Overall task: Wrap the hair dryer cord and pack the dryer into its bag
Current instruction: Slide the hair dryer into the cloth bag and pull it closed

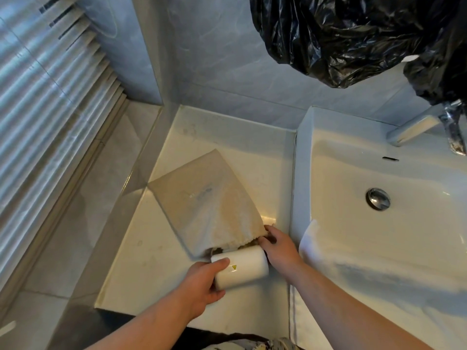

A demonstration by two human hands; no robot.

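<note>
A beige cloth bag (202, 198) lies flat on the white counter (141, 274), its mouth facing me. The white hair dryer (243, 267) lies at that mouth, its barrel outside and its far end just under the cloth. My left hand (202, 284) grips the near left end of the barrel. My right hand (278, 246) holds the bag's right rim next to the dryer. A thin grey cord (293, 314) hangs down past the counter's front edge near my right forearm; what it joins is hidden.
A white basin (316, 137) with a chrome drain (377, 199) fills the right side. A chrome tap (412, 130) stands at its back. A black plastic sheet (353, 34) hangs above. Tiled wall behind, louvred panel (50, 97) at left.
</note>
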